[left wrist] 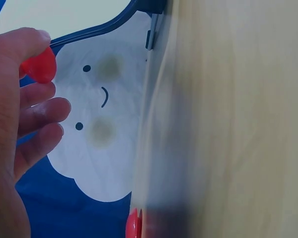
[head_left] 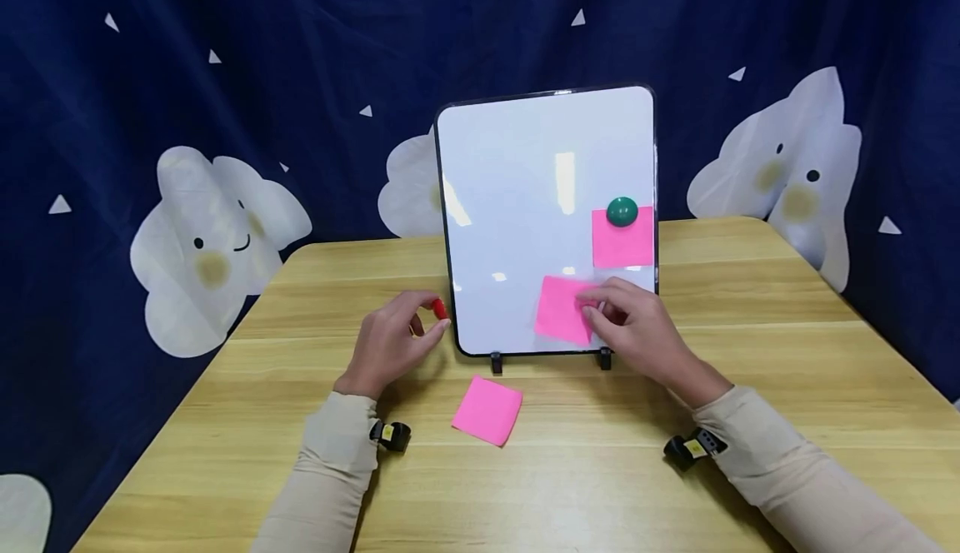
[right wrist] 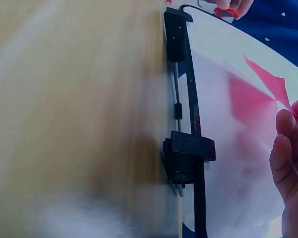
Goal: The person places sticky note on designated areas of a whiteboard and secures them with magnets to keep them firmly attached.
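A red round magnet (head_left: 439,309) is pinched between the thumb and fingertips of my left hand (head_left: 386,341), beside the lower left edge of the whiteboard (head_left: 510,195). In the left wrist view the red magnet (left wrist: 41,66) shows its smooth domed side. My right hand (head_left: 637,324) pinches a pink paper square (head_left: 562,310) by its right side, in front of the board's lower right part. The right wrist view shows this pink paper (right wrist: 270,79) bent and standing off the board. Above it, a green magnet (head_left: 622,211) lies over the top of another pink square (head_left: 622,245).
A third pink square (head_left: 487,411) lies on the wooden table (head_left: 585,470) in front of the board. Black stand feet (head_left: 497,363) hold up the board's lower edge. Another red magnet (left wrist: 133,225) appears low in the left wrist view. A dark blue curtain (head_left: 337,28) hangs behind.
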### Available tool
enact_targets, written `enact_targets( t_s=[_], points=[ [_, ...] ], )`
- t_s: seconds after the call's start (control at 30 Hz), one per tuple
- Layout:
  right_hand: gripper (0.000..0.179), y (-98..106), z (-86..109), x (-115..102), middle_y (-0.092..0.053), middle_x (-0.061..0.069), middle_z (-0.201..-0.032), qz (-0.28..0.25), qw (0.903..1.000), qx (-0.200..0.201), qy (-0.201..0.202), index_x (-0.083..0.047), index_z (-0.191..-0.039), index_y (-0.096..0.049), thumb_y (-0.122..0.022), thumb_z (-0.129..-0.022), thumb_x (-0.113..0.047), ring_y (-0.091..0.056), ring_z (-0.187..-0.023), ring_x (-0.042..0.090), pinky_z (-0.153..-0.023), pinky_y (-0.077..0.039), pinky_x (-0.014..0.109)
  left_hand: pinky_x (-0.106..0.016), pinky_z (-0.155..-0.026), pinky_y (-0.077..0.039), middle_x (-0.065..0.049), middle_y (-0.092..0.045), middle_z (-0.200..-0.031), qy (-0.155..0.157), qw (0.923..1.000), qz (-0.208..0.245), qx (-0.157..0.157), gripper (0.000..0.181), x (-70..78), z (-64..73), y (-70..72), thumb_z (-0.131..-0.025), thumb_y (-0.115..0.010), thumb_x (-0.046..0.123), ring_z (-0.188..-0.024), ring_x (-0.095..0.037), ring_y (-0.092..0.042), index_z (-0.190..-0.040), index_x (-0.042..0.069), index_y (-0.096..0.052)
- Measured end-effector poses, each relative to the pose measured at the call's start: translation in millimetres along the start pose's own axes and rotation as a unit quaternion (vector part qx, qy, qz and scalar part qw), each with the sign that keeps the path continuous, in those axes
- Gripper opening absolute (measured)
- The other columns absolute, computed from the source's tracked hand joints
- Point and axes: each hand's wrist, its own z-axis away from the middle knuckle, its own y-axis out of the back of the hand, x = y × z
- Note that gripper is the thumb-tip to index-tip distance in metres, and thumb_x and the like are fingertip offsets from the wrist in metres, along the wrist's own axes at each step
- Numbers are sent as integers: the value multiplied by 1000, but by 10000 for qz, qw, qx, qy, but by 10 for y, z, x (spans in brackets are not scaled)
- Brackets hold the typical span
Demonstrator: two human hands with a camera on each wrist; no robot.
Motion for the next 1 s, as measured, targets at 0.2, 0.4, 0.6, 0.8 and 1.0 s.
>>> enact_targets(
  t_s=[0.2,0.4,0.6,0.8,1.0],
  points=[
    [24,-5,-49,-22,-61,-2,-92,185,9998,-37,74,-5,-109,-76,-74,-86,4,-52,-73,12,-60,-44,17,-24,-52,-48,1,-68,-98,-85,9999,25,98,25,14,4,-12,-86,-78,23,-61,-6,-57,-105,13,-66],
    [25,-2,-94,-24,-59,-2,-92,343,9989,-105,295,-4,-110,-76,-73,-86,4,-50,-72,10,-60,-43,17,-25,-52,-48,-2,-68,-99,-182,9997,55,151,28,45,-6,-15,-86,-78,22,-61,-9,-58,-109,10,-67],
    [27,32,-206,-15,-55,-1,-87,487,9957,18,789,0,-110,-75,-73,-84,7,-50,-69,9,-60,-42,15,-25,-53,-48,-3,-68,-100,-227,9997,60,112,34,71,-35,-32,-87,-76,22,-62,-10,-58,-116,7,-66],
    [27,43,-251,-2,-55,0,-86,627,9935,29,954,0,-109,-75,-72,-83,9,-50,-68,8,-60,-41,14,-26,-54,-49,-4,-68,-101,-168,9998,121,51,34,79,-32,-36,-87,-76,20,-62,-13,-59,-117,8,-65],
    [26,72,-285,13,-59,1,-88,803,9912,-31,1054,0,-107,-76,-73,-82,8,-51,-67,8,-59,-43,16,-25,-53,-49,-3,-68,-100,-151,9998,103,37,34,83,-14,-22,-87,-76,20,-62,-11,-59,-117,7,-66]
  ],
)
